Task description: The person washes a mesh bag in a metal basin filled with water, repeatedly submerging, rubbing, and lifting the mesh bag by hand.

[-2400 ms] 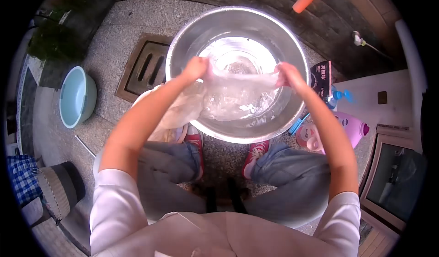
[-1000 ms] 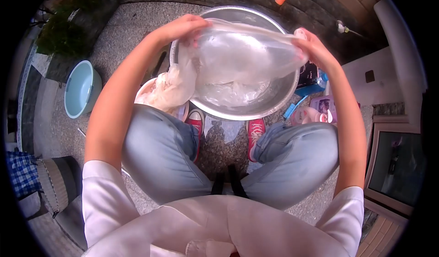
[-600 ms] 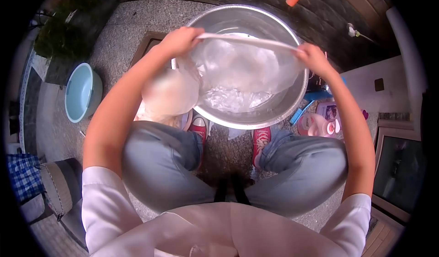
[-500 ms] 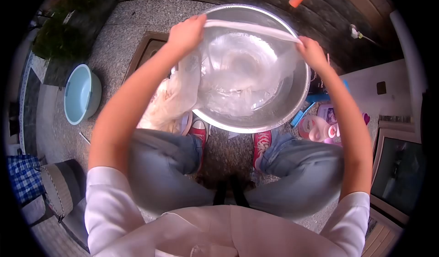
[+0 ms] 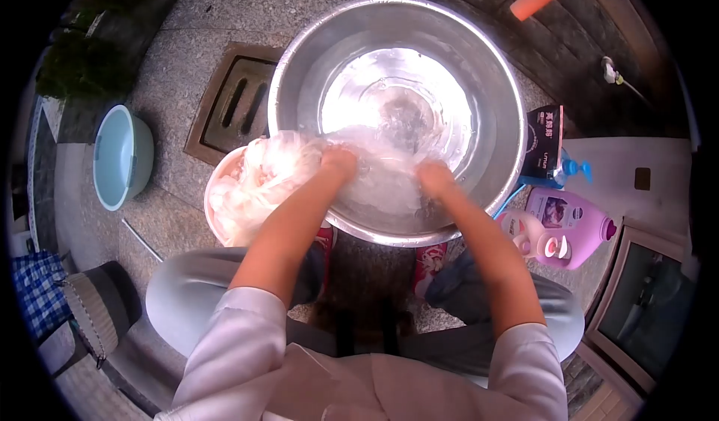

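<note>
The fingers of the left hand [image 5: 341, 163] and right hand [image 5: 437, 179] are curled closed on sheer white fabric [image 5: 383, 185], their tips blurred and partly hidden. The fabric spreads between the two hands in the water, in the near part of a large round silver metal basin [image 5: 397, 231]. Against the basin's near-left side stands a pale pink round tub [image 5: 216, 219], heaped with white, gauzy cloth [image 5: 258, 185] that overlaps the metal rim. Left of the basin, a brown slotted drain grate [image 5: 206, 132] lies in the speckled floor; farther left is a light blue plastic bowl [image 5: 123, 159]. On the right, a black printed pouch [image 5: 542, 147] stands beside the basin, with a pink-purple jug-shaped bottle [image 5: 577, 230] nearer the person.
</note>
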